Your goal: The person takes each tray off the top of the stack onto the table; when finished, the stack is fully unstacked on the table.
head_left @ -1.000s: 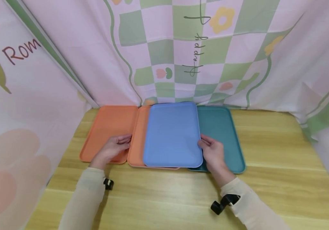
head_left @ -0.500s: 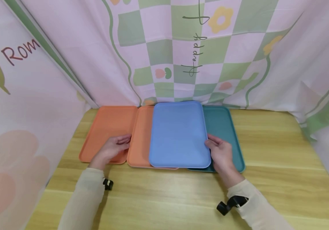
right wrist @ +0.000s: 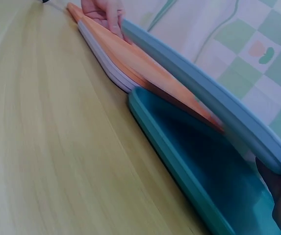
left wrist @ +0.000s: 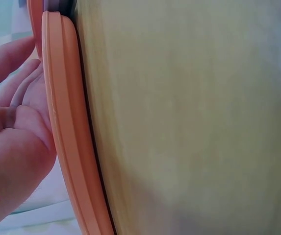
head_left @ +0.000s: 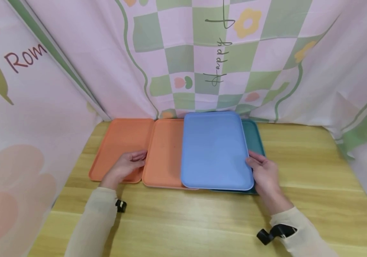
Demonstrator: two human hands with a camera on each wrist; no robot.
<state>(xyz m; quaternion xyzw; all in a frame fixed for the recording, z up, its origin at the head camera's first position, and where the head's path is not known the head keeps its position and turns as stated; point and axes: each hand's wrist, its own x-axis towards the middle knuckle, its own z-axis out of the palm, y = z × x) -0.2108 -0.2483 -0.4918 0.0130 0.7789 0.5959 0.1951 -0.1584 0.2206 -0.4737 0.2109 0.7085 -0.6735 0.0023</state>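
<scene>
My right hand (head_left: 266, 175) grips the right edge of a blue tray (head_left: 217, 150), thumb on top. In the right wrist view the blue tray is tilted and lifted over a teal tray (right wrist: 179, 152). It covers most of the teal tray and the right part of the middle orange tray (head_left: 165, 153) in the head view. My left hand (head_left: 128, 164) lies over the left orange tray (head_left: 122, 135), its extended fingertips right at the middle orange tray's left rim. Below that middle tray a pale lilac tray edge (right wrist: 101, 63) shows.
The trays lie in a row along the back of a wooden table (head_left: 170, 225), against a checked curtain (head_left: 202, 57). Another curtain (head_left: 26, 117) hangs at the left. Black camera mounts are on both wrists.
The blue tray has slid to the right with my right hand, covering more of the teal tray and uncovering more of the middle orange one. My left hand has stayed in place.
</scene>
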